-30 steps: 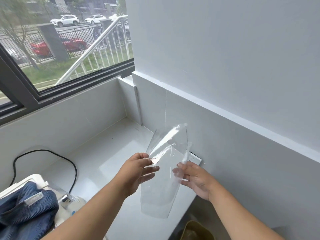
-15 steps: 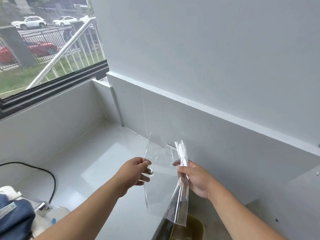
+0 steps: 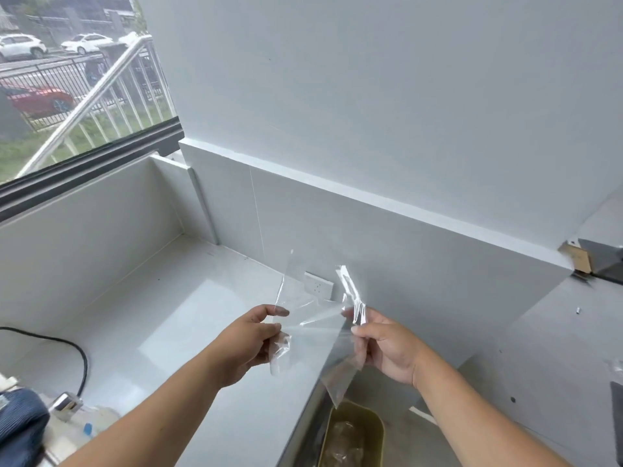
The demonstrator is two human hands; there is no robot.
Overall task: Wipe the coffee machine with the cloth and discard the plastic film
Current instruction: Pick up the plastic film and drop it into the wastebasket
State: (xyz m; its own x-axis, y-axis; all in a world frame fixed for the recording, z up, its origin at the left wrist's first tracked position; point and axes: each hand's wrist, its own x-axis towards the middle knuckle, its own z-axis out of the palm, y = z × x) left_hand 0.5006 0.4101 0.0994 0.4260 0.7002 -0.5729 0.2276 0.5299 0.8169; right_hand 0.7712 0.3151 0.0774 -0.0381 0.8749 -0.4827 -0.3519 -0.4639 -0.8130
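A clear plastic film (image 3: 315, 320) is stretched and creased between both hands, above the right end of the white counter. My left hand (image 3: 251, 342) pinches its left edge, and my right hand (image 3: 387, 350) grips its bunched right edge, with a tail hanging down. At the lower left corner lies the dark blue cloth (image 3: 18, 426) on top of the white coffee machine (image 3: 72, 423), mostly out of frame.
A small bin (image 3: 354, 436) with a yellowish liner stands on the floor below the hands, beside the counter's edge. A black cable (image 3: 72, 348) curves over the counter (image 3: 161, 318) at left. A wall socket (image 3: 318, 286) sits behind the film. The window is at upper left.
The view has swung right and the bin has come into sight. Both hands have gathered the film from a flat sheet into a creased, narrower bundle.
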